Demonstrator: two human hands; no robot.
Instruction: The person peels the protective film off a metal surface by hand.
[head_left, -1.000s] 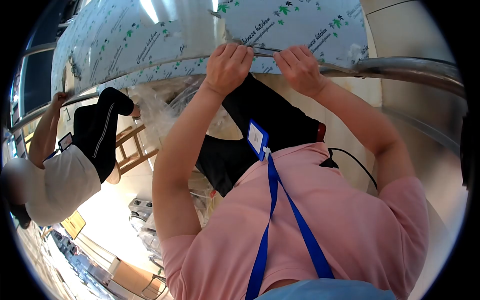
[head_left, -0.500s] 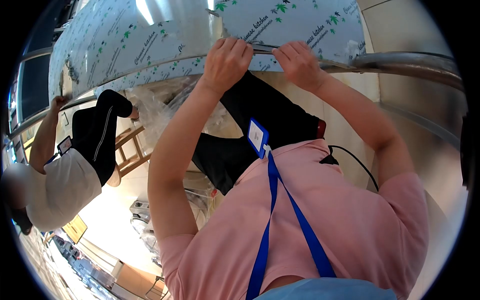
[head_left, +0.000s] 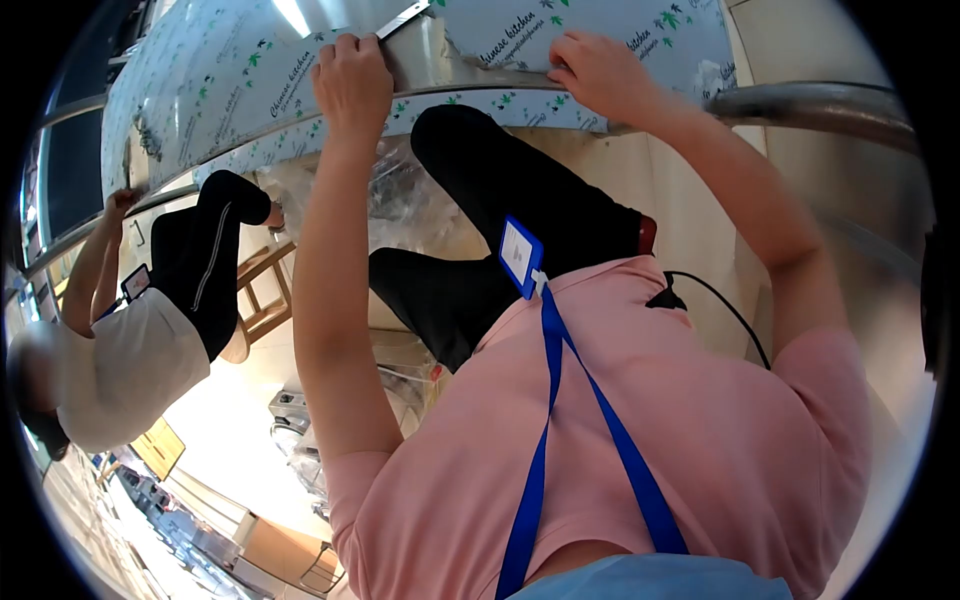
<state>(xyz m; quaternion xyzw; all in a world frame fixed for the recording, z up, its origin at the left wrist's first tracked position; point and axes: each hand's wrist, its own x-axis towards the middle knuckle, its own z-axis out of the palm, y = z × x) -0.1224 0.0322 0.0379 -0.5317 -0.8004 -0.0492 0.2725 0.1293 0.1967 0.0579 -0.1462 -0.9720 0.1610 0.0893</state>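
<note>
A shiny metal sheet point(head_left: 320, 70) lies in front of me, partly covered with printed film bearing green leaves and "Chinese kitchen" lettering. My left hand point(head_left: 353, 82) is closed on a flat metal tool point(head_left: 403, 19) with a slot or hole near its tip, which rests over the sheet. To the right, my right hand point(head_left: 597, 75) is pinched above the near edge of the sheet; what its fingers hold, if anything, is too small to make out. Between my hands a strip of metal shows without film.
At the left a co-worker point(head_left: 130, 370) sits on a wooden stool point(head_left: 262, 290), one hand at the sheet's far edge. A metal tube point(head_left: 820, 105) runs along the right. Crumpled clear plastic point(head_left: 405, 200) lies under the sheet near my knees.
My left hand has moved left and forward, away from my right hand, and the metal tool now shows beyond it. My right hand has risen slightly.
</note>
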